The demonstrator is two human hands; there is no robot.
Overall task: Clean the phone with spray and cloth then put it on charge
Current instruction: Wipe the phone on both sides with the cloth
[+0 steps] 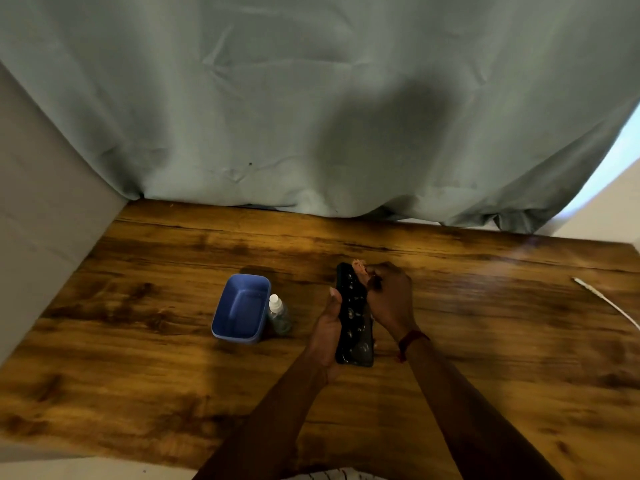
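Observation:
A black phone [355,320] with a pale-patterned surface is held above the wooden table [138,306], near its middle. My left hand [329,327] grips the phone along its left edge and bottom. My right hand [389,299] is closed on a small pinkish cloth [360,268] and presses it against the phone's upper right part. A small clear spray bottle [278,315] with a white cap stands to the left of the phone. The white charging cable [606,301] lies at the table's right edge.
A blue plastic tub [241,308], open on top, sits just left of the spray bottle. A grey-green curtain [311,98] hangs along the table's far edge. A pale wall [41,220] borders the left side.

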